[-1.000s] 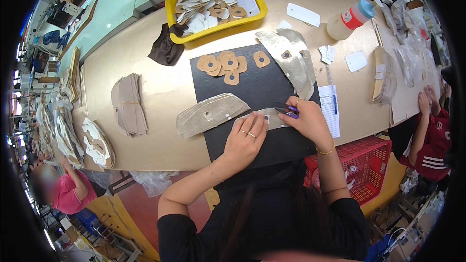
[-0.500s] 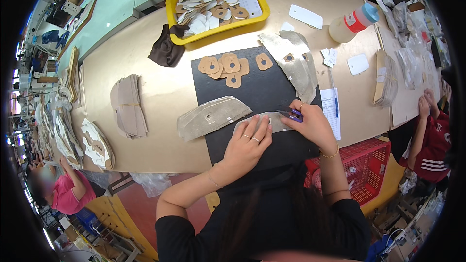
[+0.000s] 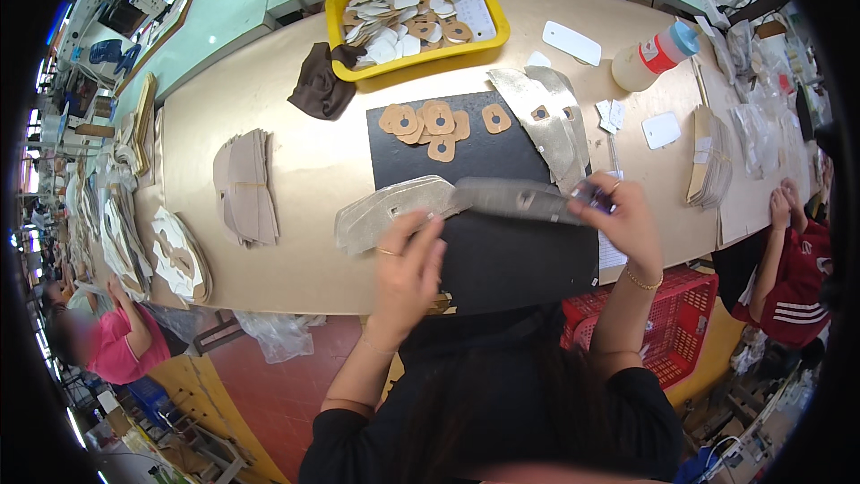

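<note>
My left hand [image 3: 408, 273] reaches to the front edge of a stack of silvery curved panels [image 3: 372, 213], fingers stretched toward it; whether they grip a panel is hard to see. Closed, my right hand [image 3: 625, 222] holds small purple-handled snips [image 3: 595, 199], partly hidden by the fingers. The same hand has the right end of a single grey curved panel [image 3: 511, 197], lifted and smeared by motion, its left end at the stack. Beneath lies a black mat [image 3: 520, 260]. Farther back on it are tan patches with dark centres [image 3: 438, 116] and more silvery panels [image 3: 528, 116].
At the back stands a yellow tray [image 3: 421, 61] full of white and tan pieces, with a dark cloth [image 3: 318, 85] beside it. A bottle [image 3: 638, 67] stands back right. Bundled beige panels [image 3: 244, 188] lie left. A red basket [image 3: 681, 291] is below the table's right front.
My right hand has moved right and lifted the grey panel off the mat with the snips still in hand. My left hand has left that panel and moved left to the stack.
</note>
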Motion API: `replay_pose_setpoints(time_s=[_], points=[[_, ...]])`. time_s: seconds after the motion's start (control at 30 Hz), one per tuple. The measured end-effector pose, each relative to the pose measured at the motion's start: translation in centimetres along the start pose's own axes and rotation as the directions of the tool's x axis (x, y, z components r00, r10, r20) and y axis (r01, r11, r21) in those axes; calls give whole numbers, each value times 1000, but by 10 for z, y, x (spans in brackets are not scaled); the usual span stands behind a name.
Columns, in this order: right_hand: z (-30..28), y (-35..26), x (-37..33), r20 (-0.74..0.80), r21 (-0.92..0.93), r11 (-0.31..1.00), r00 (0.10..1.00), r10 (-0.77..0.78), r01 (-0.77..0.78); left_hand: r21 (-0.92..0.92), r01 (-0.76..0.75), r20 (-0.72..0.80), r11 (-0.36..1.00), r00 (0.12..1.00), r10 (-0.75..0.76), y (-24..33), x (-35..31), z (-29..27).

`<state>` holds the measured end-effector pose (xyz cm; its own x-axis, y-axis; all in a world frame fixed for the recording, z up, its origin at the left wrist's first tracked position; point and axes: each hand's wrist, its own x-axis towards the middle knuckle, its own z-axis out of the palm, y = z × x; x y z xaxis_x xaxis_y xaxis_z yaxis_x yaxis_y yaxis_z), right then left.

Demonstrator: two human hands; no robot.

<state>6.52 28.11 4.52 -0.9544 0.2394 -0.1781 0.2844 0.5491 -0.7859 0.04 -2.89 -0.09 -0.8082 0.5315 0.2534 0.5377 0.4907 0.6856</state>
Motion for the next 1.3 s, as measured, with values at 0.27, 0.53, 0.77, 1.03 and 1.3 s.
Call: replay_pose_setpoints(time_s=[0.27,0.53,0.77,1.03,1.3], points=[[11,-2,17,-431,-96,995,902,-24,-20,339,303,-83,891,953,-292,-20,11,-21],[52,-22,-4,-175,51,998,984,-22,31,371,191,-89,909,981,-170,-5,18,-19],[74,-27,-5,36,456,889,997,-67,43,-365,450,162,815,893,-420,32,4,-21],[48,-25,-17,189,777,625,975,-112,-79,-752,448,323,484,890,-322,33,8,-16],[49,-52,-25,112,492,839,940,-323,230,-800,410,307,439,907,-288,31,14,-9]])
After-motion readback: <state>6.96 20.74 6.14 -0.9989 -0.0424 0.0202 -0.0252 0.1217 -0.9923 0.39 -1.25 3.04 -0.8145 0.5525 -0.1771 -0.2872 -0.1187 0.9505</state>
